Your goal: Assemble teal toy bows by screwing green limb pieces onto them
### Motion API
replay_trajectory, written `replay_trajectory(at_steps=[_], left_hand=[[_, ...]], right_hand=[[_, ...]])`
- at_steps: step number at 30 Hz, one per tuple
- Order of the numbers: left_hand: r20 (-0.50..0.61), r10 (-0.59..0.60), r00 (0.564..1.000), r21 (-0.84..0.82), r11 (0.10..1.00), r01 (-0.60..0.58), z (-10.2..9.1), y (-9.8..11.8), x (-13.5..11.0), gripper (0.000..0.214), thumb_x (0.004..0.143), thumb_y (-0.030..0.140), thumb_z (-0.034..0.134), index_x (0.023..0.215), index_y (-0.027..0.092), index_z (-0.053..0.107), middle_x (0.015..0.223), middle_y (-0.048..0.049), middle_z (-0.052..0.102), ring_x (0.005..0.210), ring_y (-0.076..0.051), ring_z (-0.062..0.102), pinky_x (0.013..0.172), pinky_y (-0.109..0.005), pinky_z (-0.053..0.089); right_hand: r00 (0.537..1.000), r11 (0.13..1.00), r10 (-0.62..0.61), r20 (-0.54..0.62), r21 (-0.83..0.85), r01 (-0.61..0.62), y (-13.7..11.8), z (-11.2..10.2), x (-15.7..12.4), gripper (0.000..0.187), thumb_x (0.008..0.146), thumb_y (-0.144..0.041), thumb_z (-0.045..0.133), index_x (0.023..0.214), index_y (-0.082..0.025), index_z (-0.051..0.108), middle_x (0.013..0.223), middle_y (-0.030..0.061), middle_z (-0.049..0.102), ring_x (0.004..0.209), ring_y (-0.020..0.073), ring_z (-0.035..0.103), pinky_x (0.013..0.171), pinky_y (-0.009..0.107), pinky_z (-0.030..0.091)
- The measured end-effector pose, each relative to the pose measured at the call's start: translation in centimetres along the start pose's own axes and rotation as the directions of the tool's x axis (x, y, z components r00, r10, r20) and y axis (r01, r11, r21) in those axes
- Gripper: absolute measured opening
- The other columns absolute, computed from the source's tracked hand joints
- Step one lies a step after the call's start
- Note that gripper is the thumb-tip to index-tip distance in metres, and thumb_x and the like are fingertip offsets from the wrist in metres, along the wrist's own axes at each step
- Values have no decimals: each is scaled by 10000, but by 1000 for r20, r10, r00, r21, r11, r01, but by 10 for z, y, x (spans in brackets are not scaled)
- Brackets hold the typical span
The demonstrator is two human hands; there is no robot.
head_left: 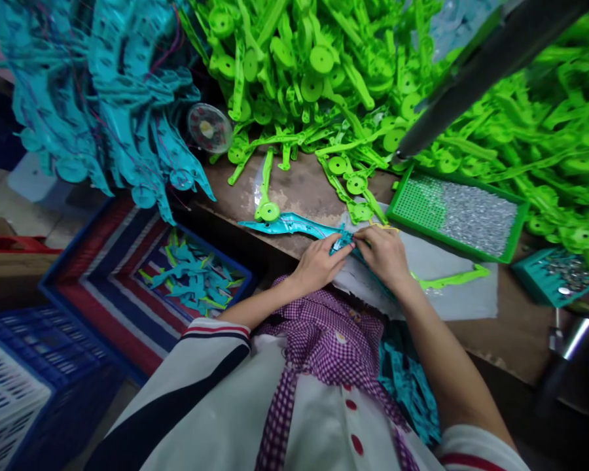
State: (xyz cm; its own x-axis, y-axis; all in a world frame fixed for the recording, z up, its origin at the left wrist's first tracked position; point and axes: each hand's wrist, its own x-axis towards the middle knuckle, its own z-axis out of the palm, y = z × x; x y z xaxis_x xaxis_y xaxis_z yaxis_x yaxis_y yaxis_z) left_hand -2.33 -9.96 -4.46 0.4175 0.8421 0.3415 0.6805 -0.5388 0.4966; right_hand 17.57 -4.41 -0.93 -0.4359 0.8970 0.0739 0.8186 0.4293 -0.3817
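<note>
My left hand (pixel 318 261) and my right hand (pixel 383 254) meet at the table's near edge, both pinching a long teal plastic part (pixel 294 226) that stretches out to the left. A green plastic part (pixel 266 196) with a round end lies on top of the teal one's left half. Another green strip (pixel 454 279) sticks out to the right of my right wrist, lying on a white sheet (pixel 466 288). Fingers of both hands are curled tight around the teal part's right end.
A big heap of green parts (pixel 353 72) covers the table's far side; teal parts (pixel 103 98) pile at the left. A green tray of small screws (pixel 459 212) sits right of my hands, a teal tray (pixel 559 275) farther right. A striped bag (pixel 127 288) holds assembled pieces.
</note>
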Motion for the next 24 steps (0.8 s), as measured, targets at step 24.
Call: replay_trajectory(at_steps=[24], left_hand=[[348,-162,923,-59,979,194,-27,2,42,195,959,298,630,1094,270,769,1399,-85,546,1229,-318,578,1016,-554,522]], right_hand=[[991,912,133,-1,393,-122,17,14,-2,233,916,-448,639,879,-223,688,949,80,738,924,255,686,858,430,515]])
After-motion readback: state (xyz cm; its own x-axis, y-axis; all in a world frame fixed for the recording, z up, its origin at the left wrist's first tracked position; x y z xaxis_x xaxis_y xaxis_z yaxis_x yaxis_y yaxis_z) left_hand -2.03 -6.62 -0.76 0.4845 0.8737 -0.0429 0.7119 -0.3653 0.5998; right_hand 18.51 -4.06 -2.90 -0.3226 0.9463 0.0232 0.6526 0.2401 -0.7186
